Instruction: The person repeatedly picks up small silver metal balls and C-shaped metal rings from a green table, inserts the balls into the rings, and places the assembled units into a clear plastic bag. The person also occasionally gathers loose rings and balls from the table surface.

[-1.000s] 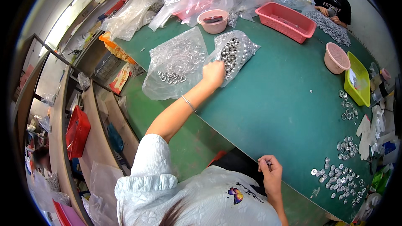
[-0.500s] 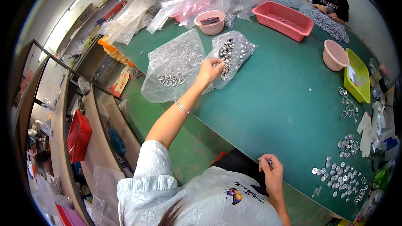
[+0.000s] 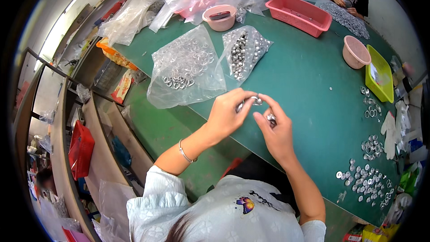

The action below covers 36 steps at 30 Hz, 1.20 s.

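Note:
In front of my body, above the green table's edge, my two hands meet at the fingertips around a small shiny metal ring [image 3: 256,101]. My left hand [image 3: 224,113], a bracelet on its wrist, is closed in a pinch, with more silvery metal showing beside its fingers. Curled beside it, my right hand [image 3: 278,135] keeps a few small metal pieces [image 3: 271,118] against its fingers; their exact shape is partly hidden. Beyond the hands lie a clear plastic bag of silver rings [image 3: 179,82] and a smaller clear bag of shiny round metal caps [image 3: 238,54].
On the green table [image 3: 309,94], round metal pieces [image 3: 365,181] and rings [image 3: 371,147] lie at the right, near white gloves [image 3: 389,130]. A yellow-green basket [image 3: 380,83], pink baskets and a pink tray [image 3: 300,17] stand farther off. Someone works at the far right corner.
My left hand has left the bag of metal caps and come back toward my body. My right hand has risen to meet it, with a ring between their fingertips.

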### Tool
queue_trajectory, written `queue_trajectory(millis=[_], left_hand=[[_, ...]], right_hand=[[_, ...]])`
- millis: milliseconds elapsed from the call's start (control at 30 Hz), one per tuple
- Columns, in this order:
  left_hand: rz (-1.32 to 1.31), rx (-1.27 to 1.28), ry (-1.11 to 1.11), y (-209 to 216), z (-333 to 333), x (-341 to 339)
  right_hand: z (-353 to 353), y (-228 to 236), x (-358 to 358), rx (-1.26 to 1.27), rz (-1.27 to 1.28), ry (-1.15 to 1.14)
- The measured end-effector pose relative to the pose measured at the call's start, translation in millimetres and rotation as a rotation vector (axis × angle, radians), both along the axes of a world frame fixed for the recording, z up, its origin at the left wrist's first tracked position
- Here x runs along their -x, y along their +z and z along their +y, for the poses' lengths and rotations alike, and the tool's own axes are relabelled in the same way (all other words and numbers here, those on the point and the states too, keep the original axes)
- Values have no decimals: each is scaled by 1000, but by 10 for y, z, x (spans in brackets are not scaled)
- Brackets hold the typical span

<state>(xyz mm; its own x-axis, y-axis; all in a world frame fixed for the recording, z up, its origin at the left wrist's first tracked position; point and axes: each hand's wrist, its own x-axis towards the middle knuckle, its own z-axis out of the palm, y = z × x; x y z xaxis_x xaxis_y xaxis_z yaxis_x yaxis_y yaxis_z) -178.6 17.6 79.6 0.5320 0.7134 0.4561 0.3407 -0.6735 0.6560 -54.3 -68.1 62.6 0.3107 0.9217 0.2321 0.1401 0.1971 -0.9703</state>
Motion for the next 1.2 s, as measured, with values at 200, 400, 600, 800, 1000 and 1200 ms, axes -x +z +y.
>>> queue_trajectory(millis=[200,400,600,800,1000,1200], left_hand=[[-179,-292,-112,-171,-42,65],[-319,-209,-137,-215,-144,60],[-329,-27,-166,-152,-294,86],[-219,213,-260,-170,-297,147],[-295,992,-321,-156,-225,87],[-703,1890,-580,-465,-61,105]], right_hand=[[97,-46,19,-56,-98,16],[-59,-3,-74,-181,-452,3],[-172,226,-185,49,-396,222],[-252,433,-259,171,-782,297],[-147,339,-308,184,-700,286],[-87,262,-361,260,-676,289]])
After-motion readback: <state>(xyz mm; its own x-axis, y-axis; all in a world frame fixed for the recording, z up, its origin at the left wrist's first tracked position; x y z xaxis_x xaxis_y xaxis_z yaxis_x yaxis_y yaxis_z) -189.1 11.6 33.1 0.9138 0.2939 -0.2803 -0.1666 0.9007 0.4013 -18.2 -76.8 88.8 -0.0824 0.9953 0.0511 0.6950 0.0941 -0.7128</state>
